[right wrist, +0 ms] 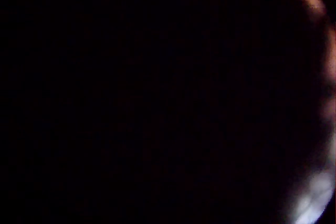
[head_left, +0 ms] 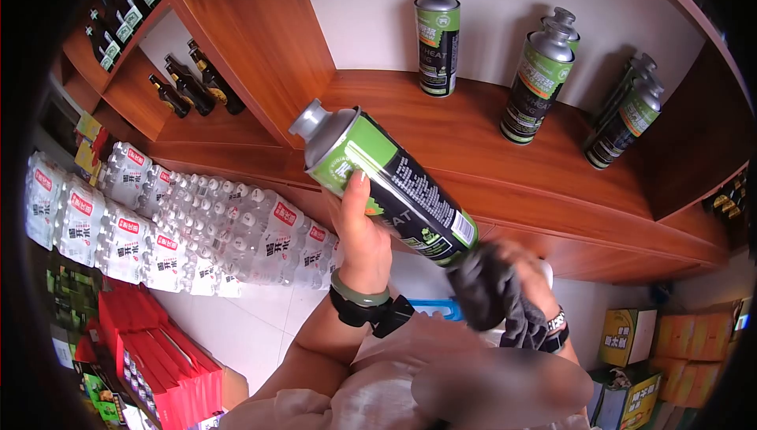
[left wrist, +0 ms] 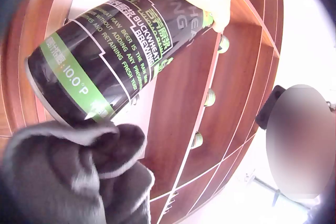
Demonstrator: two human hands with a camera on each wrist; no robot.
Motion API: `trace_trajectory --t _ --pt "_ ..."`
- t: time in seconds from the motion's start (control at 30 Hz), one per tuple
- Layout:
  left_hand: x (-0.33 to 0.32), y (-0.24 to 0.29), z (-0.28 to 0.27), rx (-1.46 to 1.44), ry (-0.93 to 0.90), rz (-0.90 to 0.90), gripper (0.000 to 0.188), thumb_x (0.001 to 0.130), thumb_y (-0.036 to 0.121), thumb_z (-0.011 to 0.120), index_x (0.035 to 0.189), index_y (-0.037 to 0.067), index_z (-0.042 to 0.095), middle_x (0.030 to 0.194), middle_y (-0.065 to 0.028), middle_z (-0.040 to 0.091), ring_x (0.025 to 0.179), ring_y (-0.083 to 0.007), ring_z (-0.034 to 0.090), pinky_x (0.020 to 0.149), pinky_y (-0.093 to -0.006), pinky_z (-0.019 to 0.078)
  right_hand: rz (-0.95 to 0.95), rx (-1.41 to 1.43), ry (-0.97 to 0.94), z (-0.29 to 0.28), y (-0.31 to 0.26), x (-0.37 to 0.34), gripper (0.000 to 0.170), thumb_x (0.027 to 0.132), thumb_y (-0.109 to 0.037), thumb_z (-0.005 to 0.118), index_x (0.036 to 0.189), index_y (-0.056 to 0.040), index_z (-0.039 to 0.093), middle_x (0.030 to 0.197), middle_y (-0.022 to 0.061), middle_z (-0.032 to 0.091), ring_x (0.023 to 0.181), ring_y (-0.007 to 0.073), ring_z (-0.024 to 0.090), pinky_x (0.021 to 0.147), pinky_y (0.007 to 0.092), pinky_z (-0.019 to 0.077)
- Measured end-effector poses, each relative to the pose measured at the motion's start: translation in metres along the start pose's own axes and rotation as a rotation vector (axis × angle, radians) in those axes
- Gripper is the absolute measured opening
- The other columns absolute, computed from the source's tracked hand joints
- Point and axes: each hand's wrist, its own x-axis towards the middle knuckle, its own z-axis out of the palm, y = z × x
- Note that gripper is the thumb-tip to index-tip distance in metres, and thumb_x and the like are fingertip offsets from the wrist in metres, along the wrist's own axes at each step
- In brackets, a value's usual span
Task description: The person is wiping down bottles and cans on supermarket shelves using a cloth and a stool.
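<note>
In the head view my left hand [head_left: 364,233] grips a large black-and-green beer can [head_left: 410,186] with a silver cap, tilted with its cap to the upper left. Its printed side and lower rim show close up in the left wrist view, where a dark grey cloth [left wrist: 73,176] lies right at the base. My right hand [head_left: 530,276], blurred in the head view, holds this cloth by the can's bottom end. The right wrist view is almost wholly dark.
Several similar cans [head_left: 538,87] stand on the wooden shelf [head_left: 378,119] ahead. Dark bottles [head_left: 189,87] fill shelves at the left. Shrink-wrapped water bottles [head_left: 229,225] are stacked below them, near red bags [head_left: 158,351]. Cartons [head_left: 631,335] stand at the lower right.
</note>
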Motion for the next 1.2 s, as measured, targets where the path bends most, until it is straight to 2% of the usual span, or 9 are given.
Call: trace_trajectory --t 0.13,0.2,0.27,0.47,0.53,0.63,0.9,1.03,1.2 --pt "-0.008 -0.003 0.001 0.039 0.047 -0.099 0.049 0.099 0.037 0.057 0.134 0.002 0.051 0.123 -0.0122 0.064 0.109 -0.0213 0.064 0.094 -0.0363 0.0516 -0.273 0.166 0.477 0.029 -0.047 0.005 0.043 0.100 -0.032 0.057 0.127 0.0024 0.057 0.124 0.0151 0.063 0.108 0.0212 0.063 0.095 0.0335 0.0500" --pt "-0.017 -0.003 0.011 0.084 0.040 -0.105 0.048 0.098 0.036 0.057 0.133 0.003 0.051 0.122 -0.0099 0.063 0.109 -0.0201 0.063 0.093 -0.0354 0.0515 -0.576 -0.195 0.364 0.034 -0.024 0.013 0.052 0.097 -0.033 0.063 0.134 0.0030 0.053 0.137 0.0240 0.054 0.117 0.0282 0.062 0.100 0.0362 0.0485" --pt "-0.026 -0.003 0.018 -0.038 -0.006 -0.160 0.054 0.090 0.017 0.069 0.137 0.005 0.045 0.122 -0.0081 0.058 0.108 -0.0166 0.058 0.094 -0.0321 0.0476 -0.819 -1.095 0.028 0.035 -0.034 0.039 0.064 0.095 -0.030 0.066 0.145 0.0028 0.043 0.146 0.0308 0.044 0.124 0.0353 0.060 0.104 0.0409 0.0465" --pt "-0.037 -0.005 0.006 0.053 -0.196 -0.125 0.066 0.081 0.017 0.077 0.136 0.002 0.044 0.122 -0.0092 0.058 0.107 -0.0171 0.059 0.094 -0.0326 0.0485 -0.432 -0.330 0.132 0.057 -0.014 0.054 0.065 0.097 -0.026 0.064 0.149 0.0027 0.037 0.145 0.0273 0.047 0.133 0.0366 0.051 0.113 0.0411 0.0374" --pt "-0.040 -0.009 -0.001 0.038 -0.331 -0.154 0.077 0.075 0.024 0.085 0.135 -0.001 0.045 0.122 -0.0098 0.060 0.108 -0.0176 0.060 0.095 -0.0340 0.0485 -0.313 0.066 0.171 0.056 -0.024 0.069 0.055 0.106 -0.031 0.048 0.146 0.0048 0.039 0.140 0.0179 0.053 0.129 0.0248 0.051 0.115 0.0354 0.0330" --pt "-0.040 -0.002 0.008 0.042 -0.477 -0.098 0.078 0.074 0.028 0.086 0.134 -0.005 0.048 0.122 -0.0139 0.062 0.111 -0.0214 0.062 0.097 -0.0354 0.0498 -0.239 -0.087 0.067 0.034 -0.001 0.071 0.047 0.108 -0.026 0.044 0.144 0.0030 0.044 0.141 0.0158 0.054 0.130 0.0244 0.052 0.113 0.0336 0.0347" --pt "-0.015 0.001 0.019 -0.322 -0.366 -0.368 0.080 0.093 0.069 0.043 0.127 -0.003 0.051 0.107 -0.0180 0.061 0.098 -0.0270 0.061 0.084 -0.0359 0.0515 0.317 0.678 -0.141 0.019 0.059 0.019 0.049 0.100 -0.031 0.064 0.139 -0.0015 0.055 0.129 0.0053 0.064 0.109 0.0137 0.062 0.098 0.0304 0.0501" --pt "0.010 0.002 0.022 -0.315 -0.191 -0.243 0.073 0.095 0.064 0.046 0.128 -0.001 0.052 0.110 -0.0162 0.063 0.099 -0.0275 0.063 0.089 -0.0373 0.0526 0.098 -0.303 -0.129 0.000 0.069 0.000 0.065 0.093 -0.013 0.070 0.149 -0.0006 0.040 0.144 0.0137 0.054 0.129 0.0201 0.054 0.108 0.0335 0.0427" --pt "0.056 0.000 0.018 0.129 0.029 0.149 0.049 0.096 0.029 0.066 0.136 0.008 0.049 0.119 -0.0070 0.061 0.107 -0.0182 0.062 0.095 -0.0363 0.0495 0.145 0.233 0.076 -0.010 0.080 -0.028 0.049 0.104 -0.027 0.055 0.144 0.0008 0.049 0.140 0.0067 0.057 0.125 0.0159 0.054 0.111 0.0312 0.0389"
